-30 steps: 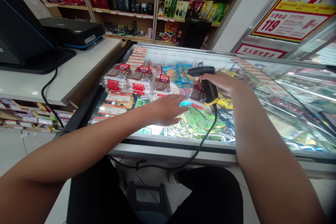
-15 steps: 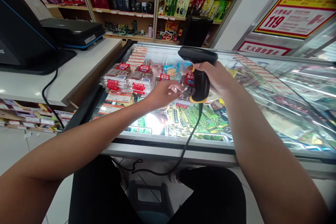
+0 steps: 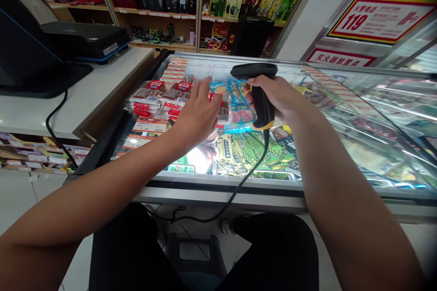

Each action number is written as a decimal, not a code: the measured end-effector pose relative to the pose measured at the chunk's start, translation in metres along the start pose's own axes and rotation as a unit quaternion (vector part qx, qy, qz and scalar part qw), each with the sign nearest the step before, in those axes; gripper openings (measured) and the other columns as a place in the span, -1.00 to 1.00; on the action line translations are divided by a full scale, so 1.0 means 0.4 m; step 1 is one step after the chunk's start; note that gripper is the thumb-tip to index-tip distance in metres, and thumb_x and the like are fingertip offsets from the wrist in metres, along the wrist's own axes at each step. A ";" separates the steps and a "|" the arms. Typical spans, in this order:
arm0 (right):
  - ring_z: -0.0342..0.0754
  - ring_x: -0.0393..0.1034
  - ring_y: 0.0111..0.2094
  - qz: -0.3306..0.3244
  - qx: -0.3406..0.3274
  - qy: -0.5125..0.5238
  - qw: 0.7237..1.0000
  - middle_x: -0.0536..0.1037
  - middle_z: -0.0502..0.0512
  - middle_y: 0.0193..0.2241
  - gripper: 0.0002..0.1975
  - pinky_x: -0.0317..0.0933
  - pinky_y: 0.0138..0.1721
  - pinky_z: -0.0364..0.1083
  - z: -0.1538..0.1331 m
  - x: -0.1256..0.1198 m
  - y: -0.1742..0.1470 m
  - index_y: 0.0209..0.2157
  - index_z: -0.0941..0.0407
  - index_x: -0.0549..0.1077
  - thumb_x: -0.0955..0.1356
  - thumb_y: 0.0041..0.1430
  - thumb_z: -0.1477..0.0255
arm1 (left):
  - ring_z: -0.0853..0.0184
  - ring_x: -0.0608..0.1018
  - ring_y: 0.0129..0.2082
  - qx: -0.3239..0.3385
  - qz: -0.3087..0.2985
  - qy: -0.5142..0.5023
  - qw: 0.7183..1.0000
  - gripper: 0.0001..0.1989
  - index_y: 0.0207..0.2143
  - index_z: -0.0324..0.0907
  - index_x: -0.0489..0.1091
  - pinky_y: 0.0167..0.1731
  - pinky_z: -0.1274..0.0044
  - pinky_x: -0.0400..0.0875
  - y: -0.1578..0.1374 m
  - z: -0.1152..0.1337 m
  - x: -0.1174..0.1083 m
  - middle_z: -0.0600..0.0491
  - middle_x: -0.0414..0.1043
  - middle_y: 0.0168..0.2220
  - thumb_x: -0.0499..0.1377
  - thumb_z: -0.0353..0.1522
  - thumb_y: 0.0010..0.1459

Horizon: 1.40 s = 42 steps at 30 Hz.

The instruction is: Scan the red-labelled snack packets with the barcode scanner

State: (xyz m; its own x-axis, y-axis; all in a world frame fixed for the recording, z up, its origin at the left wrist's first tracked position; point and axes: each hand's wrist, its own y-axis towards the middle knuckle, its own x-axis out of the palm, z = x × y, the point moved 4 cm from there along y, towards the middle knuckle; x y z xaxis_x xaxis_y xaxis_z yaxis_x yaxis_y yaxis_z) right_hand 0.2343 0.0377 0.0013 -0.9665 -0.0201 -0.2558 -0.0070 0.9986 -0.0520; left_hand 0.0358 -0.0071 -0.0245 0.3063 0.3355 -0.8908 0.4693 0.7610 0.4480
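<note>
My right hand (image 3: 278, 100) grips a black and yellow barcode scanner (image 3: 262, 104) by its handle, its head pointing left above the glass freezer top. A cable runs down from the handle. My left hand (image 3: 201, 111) is over the plastic-wrapped food packs, palm down, fingers stretched out and slightly blurred. Beside its fingers lies a brown pack with a red label (image 3: 223, 111), partly covered; contact is unclear. Two stacks of similar packs (image 3: 146, 93) stand to the left. Blue snack bags (image 3: 241, 116) show between my hands, seemingly beneath the glass.
Price tags (image 3: 150, 126) lie along the left part of the freezer (image 3: 221, 196). A white counter (image 3: 102, 86) at left bears a scale (image 3: 85, 38) and a dark screen. Shelves with goods (image 3: 153, 11) stand behind. The black cable (image 3: 232, 198) hangs over the front edge.
My left hand has moved left and up, away from the scanner. The brown pack under the scanner is gone from there, uncovering blue bags. The scanner's handle has tilted slightly.
</note>
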 end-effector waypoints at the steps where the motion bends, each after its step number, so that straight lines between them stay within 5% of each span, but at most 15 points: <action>1: -0.06 0.33 -0.51 -0.001 0.005 0.003 1.000 0.46 0.10 -0.45 -0.81 0.25 -0.57 -0.08 0.001 0.004 0.000 -0.32 0.07 0.43 0.43 0.12 0.26 | -0.15 0.16 0.44 0.038 -0.037 0.015 0.998 -0.63 0.17 -0.27 0.37 0.26 0.06 0.29 -0.006 0.017 0.004 -0.33 0.12 0.40 0.09 -0.45 0.33; 4: -0.08 0.35 -0.49 -0.018 0.020 0.041 0.999 0.47 0.09 -0.42 -0.81 0.30 -0.54 -0.09 0.000 0.014 -0.005 -0.28 0.07 0.44 0.43 0.14 0.27 | -0.10 0.26 0.40 0.144 -0.163 0.025 0.976 -0.54 0.28 -0.23 0.32 0.26 0.10 0.30 -0.030 0.057 0.030 -0.29 0.17 0.41 0.08 -0.29 0.39; 7: -0.08 0.37 -0.49 -0.059 0.023 0.066 0.996 0.46 0.08 -0.41 -0.79 0.33 -0.53 -0.08 -0.009 0.022 -0.017 -0.26 0.06 0.44 0.42 0.18 0.24 | -0.09 0.18 0.46 0.152 -0.216 0.038 0.964 -0.42 0.40 -0.18 0.21 0.33 0.14 0.22 -0.049 0.070 0.049 -0.26 0.08 0.46 0.01 -0.15 0.44; 14: -0.02 0.36 -0.59 -0.112 0.075 0.045 0.990 0.44 0.11 -0.52 -0.51 0.29 -0.63 -0.04 0.000 0.035 -0.034 -0.22 0.06 0.44 0.36 0.22 -0.10 | -0.13 0.23 0.42 0.084 -0.197 0.088 0.973 -0.41 0.34 -0.21 0.31 0.24 0.15 0.30 -0.054 0.063 0.024 -0.26 0.06 0.48 -0.01 -0.08 0.42; 20: -0.02 0.37 -0.60 -0.121 0.101 0.039 0.987 0.45 0.12 -0.54 -0.44 0.22 -0.68 -0.08 0.002 0.046 -0.038 -0.18 0.07 0.46 0.33 0.20 -0.16 | -0.27 0.09 0.48 0.017 -0.269 0.069 0.961 -0.22 0.50 -0.11 0.02 0.32 0.07 0.20 -0.062 0.071 0.013 -0.31 -0.17 0.53 0.04 0.03 0.36; 24: 0.01 0.37 -0.59 -0.123 0.081 0.036 0.988 0.45 0.12 -0.56 -0.44 0.25 -0.67 -0.05 -0.006 0.050 -0.045 -0.19 0.07 0.47 0.35 0.18 -0.16 | -0.37 -0.03 0.49 0.015 -0.288 0.057 0.956 -0.24 0.48 -0.01 0.08 0.35 0.01 0.11 -0.064 0.074 0.018 -0.25 -0.19 0.54 0.02 0.06 0.35; 36: 0.05 0.40 -0.58 -0.109 0.052 0.020 0.993 0.45 0.15 -0.57 -0.45 0.30 -0.65 0.00 -0.009 0.043 -0.048 -0.21 0.08 0.49 0.36 0.18 -0.15 | -0.29 0.11 0.46 0.074 -0.268 0.079 0.957 -0.47 0.42 0.08 0.22 0.27 0.00 0.26 -0.061 0.058 0.019 -0.20 -0.05 0.52 0.02 -0.27 0.43; 42: 0.02 0.39 -0.58 -0.127 0.047 0.024 0.990 0.45 0.12 -0.59 -0.45 0.31 -0.65 -0.03 -0.010 0.042 -0.049 -0.22 0.05 0.47 0.35 0.17 -0.18 | -0.25 0.20 0.42 0.075 -0.259 0.100 0.958 -0.38 0.49 -0.10 0.04 0.13 0.09 0.45 -0.049 0.050 0.009 -0.32 -0.09 0.51 -0.01 -0.37 0.42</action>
State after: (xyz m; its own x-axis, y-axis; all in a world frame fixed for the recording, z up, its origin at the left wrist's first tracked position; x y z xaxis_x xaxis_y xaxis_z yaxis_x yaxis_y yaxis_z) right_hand 0.2170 0.0181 0.0018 -0.9476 -0.2664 -0.1762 -0.2309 0.9525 -0.1984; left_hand 0.0442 -0.0317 -0.0348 -0.1589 0.0456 -0.9862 0.6337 0.7707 -0.0665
